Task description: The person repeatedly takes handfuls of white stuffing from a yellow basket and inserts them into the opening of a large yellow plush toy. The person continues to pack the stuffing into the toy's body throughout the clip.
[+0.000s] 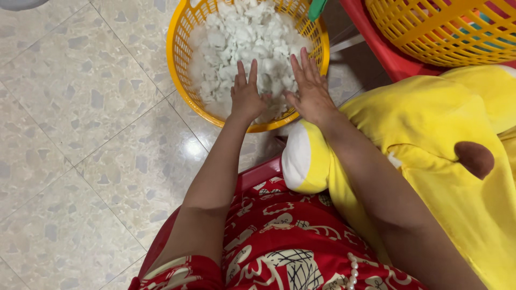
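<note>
With my left hand (246,98) and right hand (310,91) both spread flat, gripping nothing, on the white stuffing (242,37) heaped in the yellow basket (180,64) on the floor (80,134), I judge a careless scoop could spill tufts over the rim or tip it.

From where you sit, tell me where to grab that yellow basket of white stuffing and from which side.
Take the yellow basket by its rim, probably at the near edge, coming from above. The rim is open and stands free all round, the slatted wall gives fingers purchase, and the left hand and right hand already rest in the white stuffing just inside it.
</note>
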